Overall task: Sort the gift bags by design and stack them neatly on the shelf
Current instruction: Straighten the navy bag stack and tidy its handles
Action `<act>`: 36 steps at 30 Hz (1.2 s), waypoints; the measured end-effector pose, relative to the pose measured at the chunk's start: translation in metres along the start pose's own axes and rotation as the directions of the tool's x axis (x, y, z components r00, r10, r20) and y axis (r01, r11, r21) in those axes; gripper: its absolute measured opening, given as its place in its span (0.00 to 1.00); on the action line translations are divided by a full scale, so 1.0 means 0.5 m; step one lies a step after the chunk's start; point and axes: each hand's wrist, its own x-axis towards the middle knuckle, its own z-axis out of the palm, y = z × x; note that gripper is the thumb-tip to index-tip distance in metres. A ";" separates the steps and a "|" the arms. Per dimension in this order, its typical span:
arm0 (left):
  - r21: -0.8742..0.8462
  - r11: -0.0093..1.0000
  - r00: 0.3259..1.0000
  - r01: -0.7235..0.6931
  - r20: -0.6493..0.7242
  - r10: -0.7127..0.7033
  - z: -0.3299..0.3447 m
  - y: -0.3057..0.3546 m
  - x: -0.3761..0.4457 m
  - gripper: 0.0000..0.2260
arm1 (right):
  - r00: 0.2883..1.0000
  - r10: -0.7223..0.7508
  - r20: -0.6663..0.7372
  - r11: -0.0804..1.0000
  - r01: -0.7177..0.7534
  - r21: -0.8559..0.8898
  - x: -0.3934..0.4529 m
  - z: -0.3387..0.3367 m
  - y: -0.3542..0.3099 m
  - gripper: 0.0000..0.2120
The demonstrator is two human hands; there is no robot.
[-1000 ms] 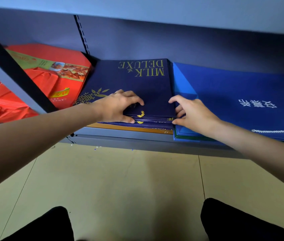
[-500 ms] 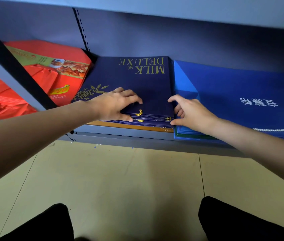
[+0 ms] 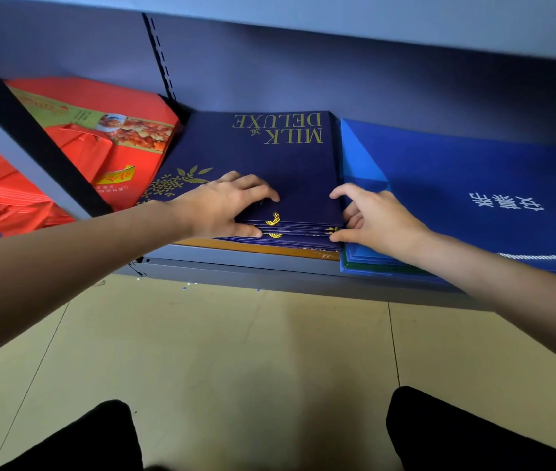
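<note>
A stack of flat navy gift bags (image 3: 270, 158) printed "MILK DELUXE" in gold lies in the middle of the low shelf (image 3: 236, 263). My left hand (image 3: 225, 207) grips the stack's front left edge, fingers on top and thumb under the upper bags. My right hand (image 3: 371, 220) holds the front right corner, index finger on top and thumb at the lower bags. An orange bag (image 3: 270, 249) peeks out beneath the navy stack.
A pile of bright blue bags (image 3: 456, 185) with white characters lies right of the navy stack. Red bags (image 3: 106, 144) lie left of it, behind a dark slanted shelf post (image 3: 32, 141). Beige floor tiles (image 3: 253, 351) and my dark knees are below.
Both hands stay at the front of the navy stack. The view has shifted very slightly; the bags look nearly unmoved.
</note>
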 end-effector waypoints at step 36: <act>-0.178 0.845 0.852 0.505 0.258 -0.455 -0.022 -0.101 -0.094 0.49 | 0.988 0.120 0.100 0.993 -0.120 -0.010 0.047 0.036 -0.066 0.40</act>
